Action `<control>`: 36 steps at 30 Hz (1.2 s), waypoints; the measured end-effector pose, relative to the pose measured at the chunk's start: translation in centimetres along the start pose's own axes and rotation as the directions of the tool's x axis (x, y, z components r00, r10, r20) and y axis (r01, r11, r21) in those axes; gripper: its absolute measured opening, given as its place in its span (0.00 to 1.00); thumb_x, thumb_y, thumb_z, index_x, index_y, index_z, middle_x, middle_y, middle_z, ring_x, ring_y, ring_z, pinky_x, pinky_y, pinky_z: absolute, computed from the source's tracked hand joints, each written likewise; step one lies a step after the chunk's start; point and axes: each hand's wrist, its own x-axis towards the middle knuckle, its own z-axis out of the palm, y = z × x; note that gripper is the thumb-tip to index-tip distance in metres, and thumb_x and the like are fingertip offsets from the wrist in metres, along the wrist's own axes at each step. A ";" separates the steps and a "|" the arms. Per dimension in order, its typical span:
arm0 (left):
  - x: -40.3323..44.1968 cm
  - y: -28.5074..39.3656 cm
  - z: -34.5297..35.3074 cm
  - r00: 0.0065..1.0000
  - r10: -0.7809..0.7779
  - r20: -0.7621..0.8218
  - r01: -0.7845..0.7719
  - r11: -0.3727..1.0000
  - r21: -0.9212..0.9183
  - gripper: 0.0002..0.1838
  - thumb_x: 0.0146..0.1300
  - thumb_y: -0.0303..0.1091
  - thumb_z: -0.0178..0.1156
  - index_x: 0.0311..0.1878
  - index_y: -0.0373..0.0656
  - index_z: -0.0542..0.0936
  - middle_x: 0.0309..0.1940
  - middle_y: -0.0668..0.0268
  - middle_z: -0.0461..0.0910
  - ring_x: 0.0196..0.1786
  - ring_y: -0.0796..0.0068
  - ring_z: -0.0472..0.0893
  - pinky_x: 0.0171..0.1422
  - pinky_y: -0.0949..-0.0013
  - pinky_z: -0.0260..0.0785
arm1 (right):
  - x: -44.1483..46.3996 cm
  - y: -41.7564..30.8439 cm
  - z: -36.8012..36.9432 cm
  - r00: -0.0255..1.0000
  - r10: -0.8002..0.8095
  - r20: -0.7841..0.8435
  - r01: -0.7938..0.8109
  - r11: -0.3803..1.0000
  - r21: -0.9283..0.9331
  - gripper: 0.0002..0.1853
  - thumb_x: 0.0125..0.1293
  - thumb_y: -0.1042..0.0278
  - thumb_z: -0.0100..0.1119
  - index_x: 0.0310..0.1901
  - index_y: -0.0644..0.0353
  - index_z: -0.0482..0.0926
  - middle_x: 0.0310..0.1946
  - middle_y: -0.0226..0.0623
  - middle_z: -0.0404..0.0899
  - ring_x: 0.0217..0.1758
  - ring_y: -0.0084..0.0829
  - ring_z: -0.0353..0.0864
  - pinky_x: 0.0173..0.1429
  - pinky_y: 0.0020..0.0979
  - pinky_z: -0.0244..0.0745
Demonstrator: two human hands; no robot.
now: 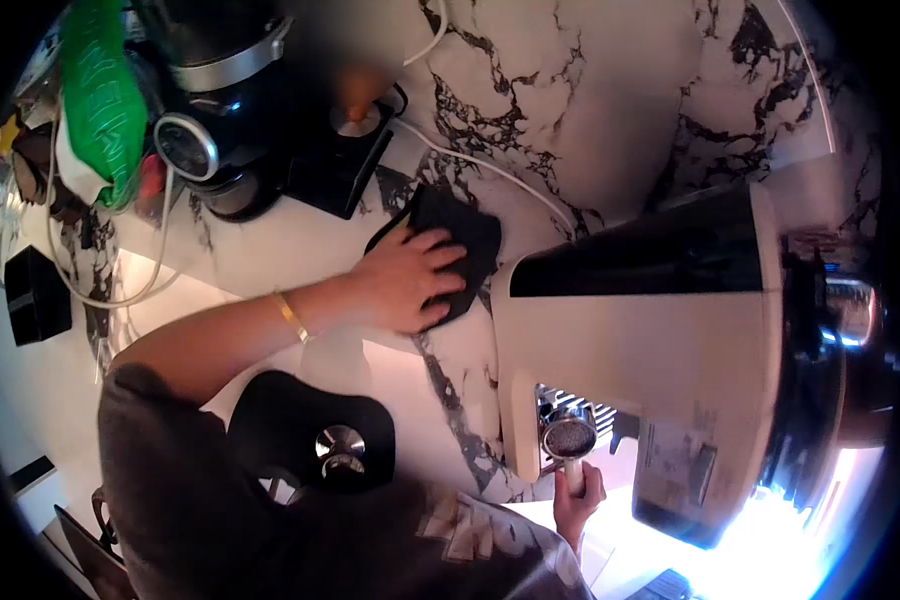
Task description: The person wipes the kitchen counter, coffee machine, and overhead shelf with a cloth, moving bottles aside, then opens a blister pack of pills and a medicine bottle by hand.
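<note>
My left hand (400, 285), with a gold bracelet at the wrist, lies on a black cloth (475, 240) on the marble counter. Its fingers are spread and slightly bent over the cloth. At the lower right, my right hand (580, 495) is closed round the handle of a portafilter (570, 437). Dark ground coffee shows in the basket. The portafilter is at the opening of a beige machine (640, 350); whether they touch is unclear.
A black mat (270, 415) with a small metal item (340, 442) lies near my body. At the back left are a dark appliance (235, 120), a green bag (100, 110) and a black stand (340, 165). White cables cross the counter. Bright light glares at the lower right.
</note>
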 end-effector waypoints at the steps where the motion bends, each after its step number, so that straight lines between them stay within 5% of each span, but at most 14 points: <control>1: -0.6 0.0 0.4 0.999 0.022 -0.049 -0.023 1.000 -0.013 0.25 0.58 0.51 0.52 0.58 0.53 0.74 0.66 0.60 0.62 0.71 0.57 0.55 0.69 0.46 0.47 | 0.0 0.1 0.3 1.000 -0.013 0.007 0.013 0.999 0.030 0.15 0.47 0.72 0.69 0.36 0.65 0.76 0.27 0.42 0.76 0.28 0.39 0.75 0.33 0.35 0.70; 7: 10.3 -3.7 2.4 0.959 0.198 -0.200 -0.201 0.980 0.008 0.25 0.54 0.45 0.55 0.56 0.51 0.75 0.65 0.63 0.65 0.70 0.58 0.57 0.70 0.46 0.47 | 0.1 0.2 0.1 1.000 -0.004 0.011 0.003 0.998 0.063 0.12 0.49 0.74 0.67 0.35 0.65 0.74 0.24 0.38 0.73 0.25 0.29 0.70 0.29 0.28 0.65; 9: 15.0 -4.6 3.6 0.859 0.497 -0.123 -0.503 0.864 -0.014 0.24 0.55 0.43 0.54 0.56 0.49 0.76 0.63 0.61 0.67 0.70 0.57 0.58 0.70 0.52 0.52 | 0.2 0.7 0.4 0.998 -0.056 -0.014 0.057 0.996 0.067 0.12 0.49 0.74 0.67 0.34 0.65 0.74 0.24 0.39 0.73 0.24 0.30 0.70 0.29 0.29 0.65; 10: 17.2 -4.2 4.2 0.851 0.511 -0.123 -0.515 0.857 -0.003 0.24 0.55 0.43 0.54 0.56 0.49 0.76 0.63 0.61 0.67 0.70 0.57 0.58 0.70 0.52 0.52 | 0.1 0.5 0.3 1.000 0.000 0.002 0.000 0.999 0.048 0.12 0.48 0.73 0.67 0.33 0.66 0.74 0.23 0.39 0.74 0.25 0.31 0.71 0.29 0.29 0.66; 15: 24.4 -1.3 3.8 0.803 0.589 -0.088 -0.590 0.766 -0.256 0.16 0.55 0.38 0.53 0.44 0.41 0.77 0.49 0.53 0.75 0.55 0.53 0.73 0.57 0.59 0.66 | 0.5 -2.2 1.1 0.989 0.107 -0.100 -0.093 0.987 0.130 0.16 0.45 0.73 0.69 0.35 0.65 0.75 0.24 0.39 0.75 0.27 0.30 0.74 0.32 0.29 0.69; 16: 24.4 -1.1 3.7 0.771 0.609 -0.185 -0.634 0.711 -0.303 0.12 0.55 0.37 0.53 0.38 0.39 0.76 0.44 0.53 0.75 0.47 0.53 0.75 0.52 0.57 0.68 | -0.4 -1.2 1.5 0.980 0.146 -0.132 -0.126 0.980 0.151 0.17 0.45 0.73 0.69 0.37 0.65 0.75 0.26 0.39 0.75 0.28 0.29 0.74 0.33 0.28 0.69; 19: 24.3 -0.2 2.1 0.838 0.546 0.000 -0.524 0.805 -0.280 0.16 0.56 0.40 0.55 0.44 0.42 0.80 0.47 0.55 0.77 0.50 0.55 0.76 0.54 0.57 0.68 | -1.6 -0.5 1.0 0.985 0.155 -0.082 -0.149 0.986 0.078 0.20 0.46 0.72 0.70 0.41 0.65 0.74 0.31 0.37 0.76 0.32 0.25 0.74 0.35 0.26 0.70; 20: 23.8 -0.5 2.8 0.819 0.550 -0.161 -0.571 0.756 -0.321 0.15 0.54 0.38 0.55 0.43 0.42 0.80 0.46 0.53 0.78 0.48 0.53 0.77 0.52 0.55 0.69 | -1.7 -0.5 1.0 0.979 0.187 -0.087 -0.180 0.981 0.078 0.19 0.47 0.72 0.70 0.40 0.64 0.74 0.30 0.37 0.76 0.31 0.26 0.74 0.35 0.26 0.70; 21: 22.7 -0.3 2.4 0.817 0.557 -0.153 -0.573 0.748 -0.337 0.15 0.54 0.38 0.55 0.43 0.42 0.80 0.46 0.53 0.78 0.48 0.53 0.77 0.52 0.55 0.69 | -1.8 -1.1 0.9 0.968 0.230 -0.099 -0.222 0.972 0.082 0.18 0.47 0.73 0.69 0.40 0.64 0.74 0.29 0.37 0.76 0.30 0.27 0.73 0.35 0.27 0.69; 23: 20.8 -0.4 0.7 0.916 0.400 0.026 -0.368 0.865 -0.340 0.14 0.53 0.35 0.55 0.41 0.40 0.80 0.46 0.54 0.78 0.53 0.54 0.75 0.56 0.56 0.68 | -1.8 -1.4 0.6 0.981 0.185 -0.062 -0.183 0.982 0.045 0.20 0.51 0.70 0.70 0.44 0.63 0.74 0.33 0.38 0.77 0.35 0.27 0.74 0.40 0.27 0.72; 25: 18.1 -5.1 5.2 0.792 0.486 -0.370 -0.589 0.768 -0.252 0.16 0.52 0.32 0.54 0.43 0.37 0.79 0.50 0.54 0.77 0.59 0.55 0.72 0.60 0.59 0.66 | -1.7 -1.2 1.7 0.970 0.171 -0.171 -0.165 0.985 0.045 0.17 0.47 0.71 0.70 0.39 0.63 0.75 0.25 0.36 0.75 0.26 0.27 0.72 0.33 0.30 0.69; 29: 9.2 -5.0 3.1 0.874 0.430 -0.227 -0.477 0.847 -0.234 0.18 0.51 0.29 0.51 0.45 0.36 0.79 0.55 0.54 0.74 0.63 0.56 0.68 0.63 0.57 0.64 | -0.6 -2.4 1.4 0.970 0.095 -0.224 -0.065 0.988 0.138 0.16 0.46 0.75 0.70 0.37 0.64 0.75 0.26 0.40 0.77 0.26 0.31 0.75 0.33 0.30 0.71; 31: 5.3 -2.4 2.1 0.944 0.261 -0.202 -0.321 0.865 -0.386 0.17 0.51 0.30 0.52 0.43 0.35 0.80 0.55 0.54 0.74 0.64 0.55 0.67 0.65 0.55 0.61 | -0.7 -2.7 1.2 0.971 0.083 -0.224 -0.065 0.994 0.085 0.16 0.46 0.75 0.71 0.36 0.65 0.76 0.27 0.41 0.78 0.27 0.32 0.76 0.33 0.30 0.71; 36: 0.3 2.5 2.0 0.954 0.286 0.089 -0.240 0.906 -0.349 0.29 0.56 0.45 0.54 0.59 0.38 0.71 0.64 0.50 0.64 0.70 0.53 0.57 0.69 0.55 0.54 | -1.0 -1.4 1.5 0.966 0.049 -0.256 -0.017 0.992 0.124 0.16 0.46 0.74 0.72 0.36 0.65 0.76 0.27 0.40 0.78 0.27 0.31 0.76 0.33 0.29 0.72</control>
